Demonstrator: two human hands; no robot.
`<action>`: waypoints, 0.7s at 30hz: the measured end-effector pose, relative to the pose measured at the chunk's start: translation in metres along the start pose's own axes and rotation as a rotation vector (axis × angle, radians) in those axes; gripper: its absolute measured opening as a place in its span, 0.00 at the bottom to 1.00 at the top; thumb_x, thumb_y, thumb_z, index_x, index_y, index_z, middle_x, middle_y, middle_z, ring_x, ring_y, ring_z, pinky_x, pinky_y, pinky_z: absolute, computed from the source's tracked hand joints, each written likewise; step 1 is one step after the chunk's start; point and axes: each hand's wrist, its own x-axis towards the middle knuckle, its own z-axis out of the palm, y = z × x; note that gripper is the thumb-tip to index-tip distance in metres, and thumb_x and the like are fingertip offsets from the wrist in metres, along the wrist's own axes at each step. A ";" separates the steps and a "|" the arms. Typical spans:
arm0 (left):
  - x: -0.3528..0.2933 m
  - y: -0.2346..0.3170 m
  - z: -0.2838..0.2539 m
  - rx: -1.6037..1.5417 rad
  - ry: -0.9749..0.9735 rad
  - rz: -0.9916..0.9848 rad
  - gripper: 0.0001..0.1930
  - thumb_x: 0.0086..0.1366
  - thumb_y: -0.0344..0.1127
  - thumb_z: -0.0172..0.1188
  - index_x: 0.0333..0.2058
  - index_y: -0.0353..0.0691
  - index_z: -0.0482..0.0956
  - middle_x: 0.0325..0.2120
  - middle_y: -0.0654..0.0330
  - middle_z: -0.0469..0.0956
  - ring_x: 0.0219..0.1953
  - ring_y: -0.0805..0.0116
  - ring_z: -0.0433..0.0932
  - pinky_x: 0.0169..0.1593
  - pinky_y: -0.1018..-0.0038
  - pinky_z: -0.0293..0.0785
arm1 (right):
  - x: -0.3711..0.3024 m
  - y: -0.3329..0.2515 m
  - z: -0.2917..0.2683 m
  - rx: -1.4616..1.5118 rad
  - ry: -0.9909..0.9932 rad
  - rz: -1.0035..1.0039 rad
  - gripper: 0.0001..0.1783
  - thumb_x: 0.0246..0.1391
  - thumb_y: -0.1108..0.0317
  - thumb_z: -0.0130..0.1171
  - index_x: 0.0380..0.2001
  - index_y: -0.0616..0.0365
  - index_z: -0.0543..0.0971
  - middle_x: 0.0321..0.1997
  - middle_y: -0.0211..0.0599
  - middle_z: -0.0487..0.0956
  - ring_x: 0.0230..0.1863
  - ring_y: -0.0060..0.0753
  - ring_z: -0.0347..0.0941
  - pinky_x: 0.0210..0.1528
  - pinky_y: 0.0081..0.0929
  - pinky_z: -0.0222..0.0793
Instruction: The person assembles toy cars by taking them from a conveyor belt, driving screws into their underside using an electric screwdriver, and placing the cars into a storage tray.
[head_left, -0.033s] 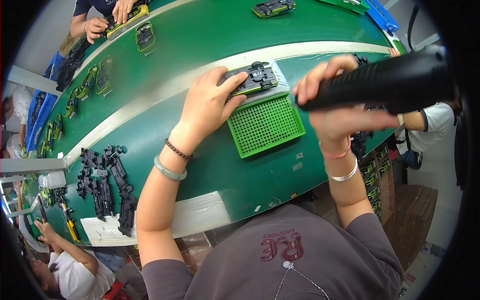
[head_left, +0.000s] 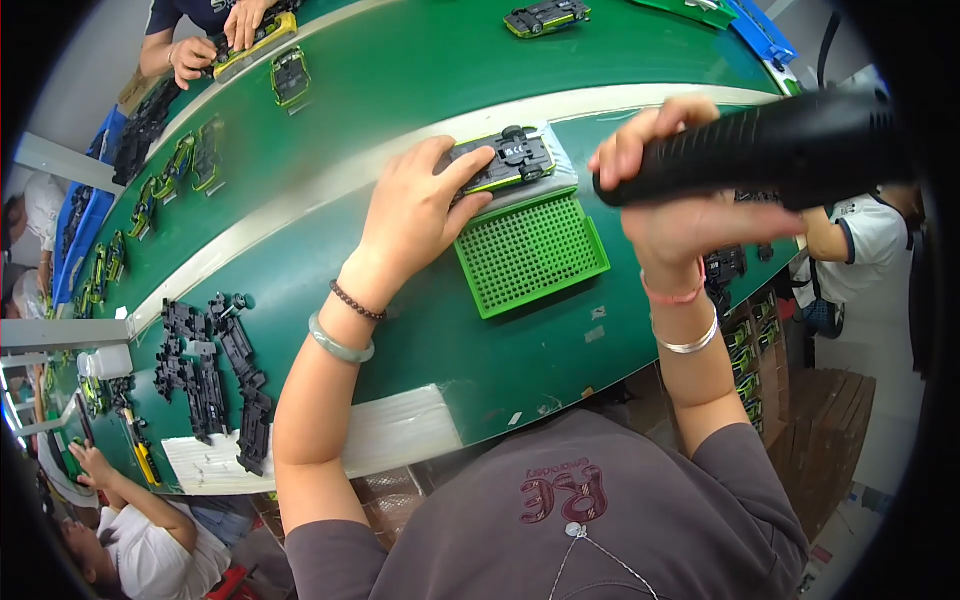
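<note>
A toy car (head_left: 517, 153) lies wheels up, its black chassis framed by a yellow-green body, on a pale pad (head_left: 561, 160). My left hand (head_left: 415, 200) is closed around its left end, thumb and fingers pressing on the chassis. To the right, my right hand (head_left: 668, 225) grips a thick, ridged black electric screwdriver (head_left: 760, 155), raised close to the camera. Its fingers wrap the lower end; no bit can be seen. A shallow green perforated basket (head_left: 530, 255) sits just below the toy car, between my hands; its contents, if any, are too small to tell.
Black chassis parts (head_left: 205, 375) are heaped at the left of the green table (head_left: 470, 370). More toy cars (head_left: 290, 78) are on the far side, where a co-worker's hands (head_left: 230, 40) handle another. A blue bin (head_left: 765, 35) stands far right. Other people sit at both sides.
My right hand and the black electric screwdriver have shifted slightly. My left hand stays on the toy car.
</note>
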 end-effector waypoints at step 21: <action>0.003 0.003 0.001 0.032 -0.009 0.016 0.23 0.55 0.38 0.61 0.52 0.53 0.73 0.44 0.48 0.70 0.45 0.50 0.71 0.48 0.61 0.68 | 0.034 0.059 -0.015 -0.412 0.081 0.130 0.52 0.35 0.14 0.28 0.27 0.59 0.67 0.14 0.33 0.66 0.16 0.30 0.67 0.20 0.25 0.65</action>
